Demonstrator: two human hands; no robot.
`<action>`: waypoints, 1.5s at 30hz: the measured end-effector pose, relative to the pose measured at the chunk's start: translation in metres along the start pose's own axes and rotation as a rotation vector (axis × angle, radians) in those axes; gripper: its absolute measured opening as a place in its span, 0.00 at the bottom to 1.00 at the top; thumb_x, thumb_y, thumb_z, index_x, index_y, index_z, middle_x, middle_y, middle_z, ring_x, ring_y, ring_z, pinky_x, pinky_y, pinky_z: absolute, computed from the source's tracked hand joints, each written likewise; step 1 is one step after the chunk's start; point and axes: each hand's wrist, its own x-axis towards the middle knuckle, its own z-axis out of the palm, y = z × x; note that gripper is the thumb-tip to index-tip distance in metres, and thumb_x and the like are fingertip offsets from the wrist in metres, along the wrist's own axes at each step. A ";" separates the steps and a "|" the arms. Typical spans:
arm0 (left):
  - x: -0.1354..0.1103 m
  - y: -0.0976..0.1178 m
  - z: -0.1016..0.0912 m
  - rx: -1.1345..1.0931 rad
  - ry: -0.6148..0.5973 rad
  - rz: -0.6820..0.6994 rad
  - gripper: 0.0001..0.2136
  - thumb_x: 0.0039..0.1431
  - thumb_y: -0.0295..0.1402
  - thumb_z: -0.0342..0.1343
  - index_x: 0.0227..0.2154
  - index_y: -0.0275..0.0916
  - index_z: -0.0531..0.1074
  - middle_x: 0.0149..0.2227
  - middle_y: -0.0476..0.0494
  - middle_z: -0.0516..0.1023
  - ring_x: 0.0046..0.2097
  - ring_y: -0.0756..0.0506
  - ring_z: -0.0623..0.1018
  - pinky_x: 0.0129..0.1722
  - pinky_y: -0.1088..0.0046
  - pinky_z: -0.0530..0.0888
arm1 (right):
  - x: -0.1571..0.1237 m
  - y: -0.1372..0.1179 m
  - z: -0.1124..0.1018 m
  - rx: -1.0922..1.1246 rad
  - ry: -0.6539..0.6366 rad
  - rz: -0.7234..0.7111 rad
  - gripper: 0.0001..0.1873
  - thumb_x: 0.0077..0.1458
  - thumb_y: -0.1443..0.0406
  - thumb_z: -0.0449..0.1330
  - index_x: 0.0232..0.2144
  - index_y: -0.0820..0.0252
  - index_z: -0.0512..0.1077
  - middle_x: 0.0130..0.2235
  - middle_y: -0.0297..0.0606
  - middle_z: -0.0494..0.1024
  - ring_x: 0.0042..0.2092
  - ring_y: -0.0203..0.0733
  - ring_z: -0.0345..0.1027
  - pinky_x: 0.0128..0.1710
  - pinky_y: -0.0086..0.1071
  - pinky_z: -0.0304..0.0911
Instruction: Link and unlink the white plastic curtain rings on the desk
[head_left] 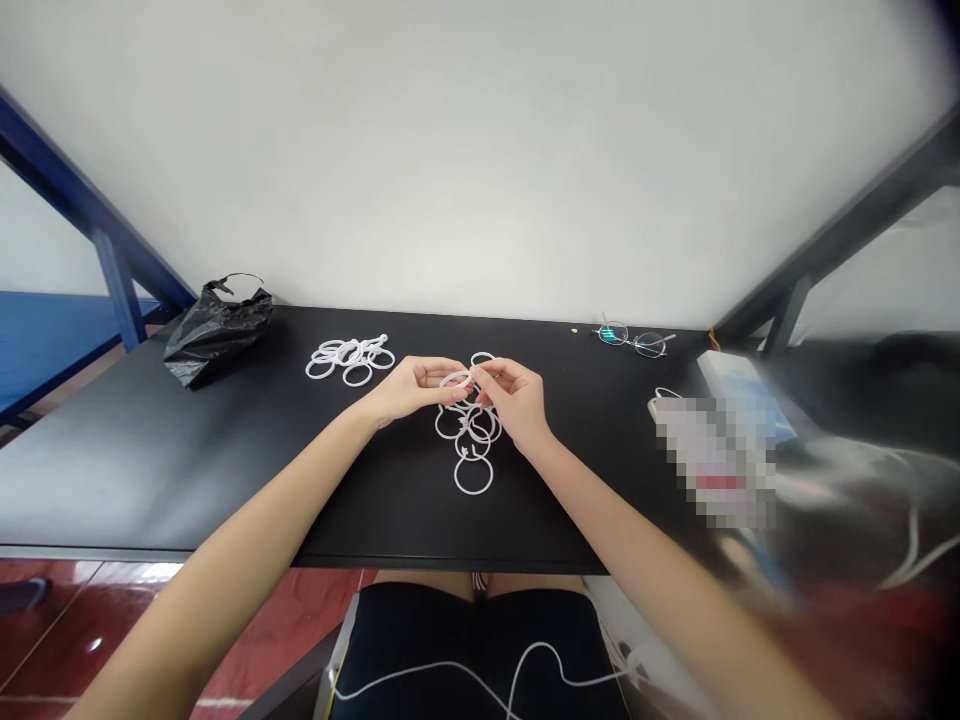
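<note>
Both my hands meet over the middle of a black table (150, 460). My left hand (411, 389) and my right hand (514, 397) each pinch a side of one white plastic ring (457, 379), held just above the tabletop. Below them hangs and lies a chain of linked white rings (472, 445), its lowest ring flat on the table. A separate pile of loose white rings (350, 358) lies to the left of my left hand, further back.
A crumpled black plastic bag (216, 330) sits at the back left. Spectacles (634, 341) lie at the back right. A blurred-out object with a white cable (712, 455) is at the right edge. A white wall stands right behind the table.
</note>
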 end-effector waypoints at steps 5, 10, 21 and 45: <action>0.000 -0.001 -0.002 0.009 -0.013 0.008 0.21 0.46 0.36 0.70 0.44 0.36 0.78 0.40 0.41 0.83 0.44 0.41 0.82 0.47 0.63 0.78 | -0.002 -0.002 0.001 0.036 -0.039 0.004 0.13 0.49 0.55 0.67 0.28 0.59 0.75 0.26 0.35 0.79 0.24 0.35 0.71 0.24 0.29 0.70; -0.001 -0.001 -0.002 0.017 -0.021 0.021 0.21 0.47 0.36 0.70 0.45 0.37 0.78 0.40 0.41 0.83 0.43 0.42 0.82 0.47 0.64 0.78 | -0.003 -0.004 0.002 0.048 -0.043 -0.010 0.13 0.49 0.55 0.67 0.26 0.58 0.74 0.27 0.36 0.80 0.27 0.39 0.74 0.28 0.33 0.72; -0.002 0.006 0.002 0.110 0.012 0.069 0.22 0.47 0.40 0.69 0.43 0.35 0.75 0.40 0.41 0.82 0.42 0.42 0.81 0.47 0.63 0.77 | -0.002 -0.004 0.004 0.052 -0.011 0.002 0.15 0.47 0.53 0.68 0.27 0.58 0.74 0.27 0.35 0.79 0.25 0.37 0.73 0.28 0.32 0.72; -0.010 -0.006 -0.056 1.479 0.669 -0.167 0.21 0.60 0.42 0.50 0.51 0.33 0.69 0.50 0.27 0.72 0.52 0.28 0.70 0.51 0.51 0.64 | -0.002 -0.008 0.003 0.056 0.012 0.112 0.15 0.48 0.54 0.66 0.29 0.60 0.75 0.28 0.35 0.79 0.21 0.31 0.68 0.21 0.26 0.64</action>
